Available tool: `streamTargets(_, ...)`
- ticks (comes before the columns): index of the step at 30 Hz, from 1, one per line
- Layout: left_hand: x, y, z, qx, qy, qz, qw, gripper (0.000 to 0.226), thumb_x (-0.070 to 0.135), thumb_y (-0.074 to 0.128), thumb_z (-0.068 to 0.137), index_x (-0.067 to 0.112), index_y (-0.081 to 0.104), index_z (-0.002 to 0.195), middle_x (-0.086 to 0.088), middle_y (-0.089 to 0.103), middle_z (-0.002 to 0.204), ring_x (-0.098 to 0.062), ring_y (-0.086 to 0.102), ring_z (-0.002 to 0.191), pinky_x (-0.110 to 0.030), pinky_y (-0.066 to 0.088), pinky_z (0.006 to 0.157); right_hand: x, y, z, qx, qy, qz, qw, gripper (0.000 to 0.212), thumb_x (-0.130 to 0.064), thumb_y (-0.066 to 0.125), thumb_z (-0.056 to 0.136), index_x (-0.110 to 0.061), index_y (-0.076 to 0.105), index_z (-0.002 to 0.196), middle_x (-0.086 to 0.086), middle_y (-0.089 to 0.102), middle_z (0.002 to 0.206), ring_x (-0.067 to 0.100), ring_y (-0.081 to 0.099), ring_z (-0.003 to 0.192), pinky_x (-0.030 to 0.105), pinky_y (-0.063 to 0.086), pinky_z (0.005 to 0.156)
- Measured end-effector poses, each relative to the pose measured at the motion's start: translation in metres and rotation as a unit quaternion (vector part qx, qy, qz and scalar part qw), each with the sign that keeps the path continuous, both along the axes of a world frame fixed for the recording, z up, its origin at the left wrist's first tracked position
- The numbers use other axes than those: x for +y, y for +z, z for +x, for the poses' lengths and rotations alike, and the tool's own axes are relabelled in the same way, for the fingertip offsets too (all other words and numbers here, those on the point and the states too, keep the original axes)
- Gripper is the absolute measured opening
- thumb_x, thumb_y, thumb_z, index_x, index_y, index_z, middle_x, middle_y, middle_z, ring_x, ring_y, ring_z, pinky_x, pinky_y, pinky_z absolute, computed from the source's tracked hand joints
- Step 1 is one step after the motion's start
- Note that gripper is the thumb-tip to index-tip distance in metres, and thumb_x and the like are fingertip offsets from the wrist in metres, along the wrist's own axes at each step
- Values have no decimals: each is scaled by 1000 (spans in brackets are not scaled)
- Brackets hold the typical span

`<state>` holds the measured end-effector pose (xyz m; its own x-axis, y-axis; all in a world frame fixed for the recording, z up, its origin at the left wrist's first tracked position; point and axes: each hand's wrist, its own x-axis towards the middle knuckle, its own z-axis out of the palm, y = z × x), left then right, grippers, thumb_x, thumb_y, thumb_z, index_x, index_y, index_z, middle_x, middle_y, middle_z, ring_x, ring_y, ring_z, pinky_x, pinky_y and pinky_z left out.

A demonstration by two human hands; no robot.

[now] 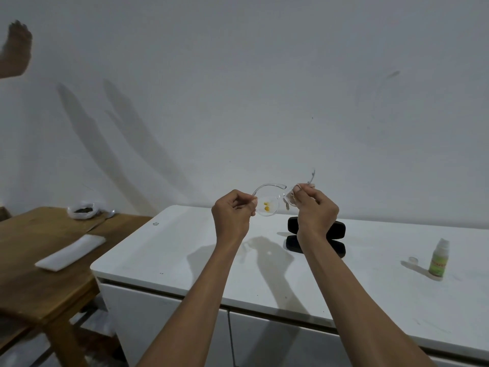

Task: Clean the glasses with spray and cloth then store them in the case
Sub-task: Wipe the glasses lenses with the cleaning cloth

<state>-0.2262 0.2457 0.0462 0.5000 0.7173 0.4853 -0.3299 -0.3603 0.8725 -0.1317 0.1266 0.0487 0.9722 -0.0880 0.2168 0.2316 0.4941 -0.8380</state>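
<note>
Clear-framed glasses [268, 205] are held up in the air above the white cabinet top [201, 263]. My left hand [232, 214] pinches the left end of the frame. My right hand [316, 207] grips the right lens, seemingly through a small pale cloth [291, 198] that barely shows. Behind my right wrist, a black glasses case [336, 241] lies open on the cabinet, partly hidden. A small green-labelled spray bottle [439, 260] stands upright at the right, its clear cap [413, 259] lying beside it.
A wooden table [45, 263] stands to the left of the cabinet, with a folded white cloth [71, 251] and a plastic bag of dark contents [83, 210] on it. A person's foot [16, 49] shows at the upper left. A white wall runs behind.
</note>
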Motion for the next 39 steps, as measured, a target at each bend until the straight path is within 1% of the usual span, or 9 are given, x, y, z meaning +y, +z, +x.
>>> streamTargets(3,-1,-1,-1,-5,-4,-2,1000,13,-6,75,82,4,71,75,-11,76,75,-16,63,54,-32,56,63,1,3,-3,-31,-32,-16,999,13,-6,80,82,-18,79,82,-4,77,79,11,73,74,25,59,75)
streamTargets(6,-1,0,-1,-8,-3,-11,1000,17,-5,76,81,9,71,73,-15,75,76,-18,63,56,-36,57,67,3,0,1,-69,-69,-50,994,10,-7,81,81,-16,80,86,5,78,85,18,75,80,34,62,78)
streamTargets(9,-2,1,-2,-8,-1,-13,1000,19,-5,76,81,11,71,72,-17,75,76,-18,63,56,-34,56,66,4,-1,5,-48,-57,-40,996,7,-10,82,81,-12,82,87,4,79,84,16,74,75,38,63,77)
streamTargets(12,-3,2,-1,-12,8,-15,1000,19,-5,76,81,11,70,72,-16,75,75,-17,63,55,-30,56,65,3,-2,4,-37,-50,-37,997,10,-11,82,83,-8,82,93,-5,78,82,2,73,71,28,61,78)
streamTargets(17,0,-1,1,-3,20,-30,999,18,-5,76,80,10,71,72,-11,76,74,-14,63,53,-26,55,63,0,-12,3,-22,15,-55,998,6,-12,82,84,-7,81,87,-2,77,78,16,71,68,36,61,71)
streamTargets(24,10,-7,0,23,48,-58,997,14,-6,76,79,6,72,74,-7,76,71,-18,65,55,-41,60,73,-5,-24,-10,-37,123,-68,989,9,-9,73,89,-1,74,85,1,66,66,13,53,59,20,45,60)
streamTargets(30,14,-11,-1,21,54,-77,995,17,-5,77,80,10,71,74,-7,76,72,-17,67,57,-44,61,78,5,-39,-25,27,153,13,988,5,-2,70,92,-1,72,88,6,67,73,16,59,68,25,54,76)
streamTargets(35,13,-12,1,29,47,-73,996,16,-3,78,80,11,72,75,-5,77,72,-18,69,60,-44,62,78,20,-40,-44,11,163,-39,986,7,-3,71,91,-4,76,86,1,67,63,7,57,53,14,48,56)
streamTargets(39,5,-10,0,41,31,-49,997,13,-2,76,82,9,71,75,-7,77,74,-17,71,58,-33,60,69,33,-36,-50,25,165,-35,985,11,-6,76,88,-9,80,78,7,71,68,18,62,65,29,56,72)
